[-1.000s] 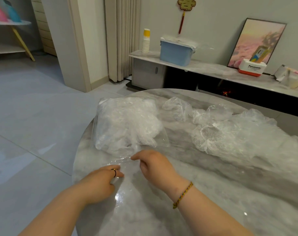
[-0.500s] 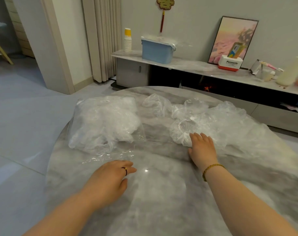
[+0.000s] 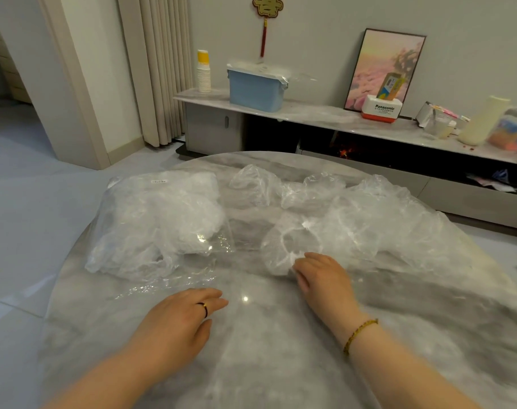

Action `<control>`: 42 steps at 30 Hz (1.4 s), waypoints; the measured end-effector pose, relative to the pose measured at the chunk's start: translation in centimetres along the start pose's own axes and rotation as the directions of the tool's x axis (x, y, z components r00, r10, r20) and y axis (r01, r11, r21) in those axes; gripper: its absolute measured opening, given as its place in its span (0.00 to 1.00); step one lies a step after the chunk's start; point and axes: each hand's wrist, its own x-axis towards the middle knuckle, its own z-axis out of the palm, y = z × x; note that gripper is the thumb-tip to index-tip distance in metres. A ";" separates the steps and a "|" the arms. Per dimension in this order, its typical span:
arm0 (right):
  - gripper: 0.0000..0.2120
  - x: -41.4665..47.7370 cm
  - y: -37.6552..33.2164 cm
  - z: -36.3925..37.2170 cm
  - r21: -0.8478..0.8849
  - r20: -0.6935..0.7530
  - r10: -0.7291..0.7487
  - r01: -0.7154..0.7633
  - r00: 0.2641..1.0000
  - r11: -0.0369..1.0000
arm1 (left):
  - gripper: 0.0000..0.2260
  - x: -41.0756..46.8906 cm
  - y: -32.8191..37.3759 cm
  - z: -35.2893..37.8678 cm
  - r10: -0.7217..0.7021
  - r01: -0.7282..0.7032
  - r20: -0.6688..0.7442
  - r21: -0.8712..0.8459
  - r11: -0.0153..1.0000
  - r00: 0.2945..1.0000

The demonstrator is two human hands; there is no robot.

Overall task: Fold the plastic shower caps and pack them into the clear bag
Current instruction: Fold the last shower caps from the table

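Under the right hand (image 3: 322, 278), whose fingers curled onto the near rim of a loose shower cap (image 3: 283, 249) and seemed to pinch it, lay the grey marble table (image 3: 251, 364). Beyond that hand and to its right spread the heap of unfolded caps (image 3: 384, 219). The left hand (image 3: 180, 317) rested flat beside it, fingers relaxed, holding nothing. Just beyond the left hand lay the clear bag (image 3: 156, 222), its flattened mouth toward the fingers and its far part bulging with packed caps. The step looked like picking up the next cap. It would need drawing free of the heap, then spreading with both hands before folding, since thin film likely clings.
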 end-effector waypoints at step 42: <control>0.06 -11.4 -5.6 -4.3 0.168 0.422 0.440 -0.546 0.792 0.821 | 0.13 -3.2 7.3 4.4 0.176 -0.166 -0.226 0.063 0.984 0.958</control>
